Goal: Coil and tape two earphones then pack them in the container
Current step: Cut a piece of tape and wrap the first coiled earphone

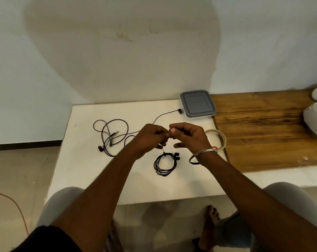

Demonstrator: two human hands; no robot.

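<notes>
— Two hands meet above the white table: the left hand and right hand pinch fingertips together on something too small to make out.

— And the earphones?

— The coiled earphone lies just below them, on open surface. The loose earphone sprawls left of the left hand, clear of the edge. Beyond the right hand, the closed container sits at the far corner; the tape roll lies just right of it, near the table's right edge.

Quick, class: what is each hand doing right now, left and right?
Left hand: pinched shut; what it holds cannot be told.
Right hand: fingertips pinched against the left's; contents cannot be told.
</notes>
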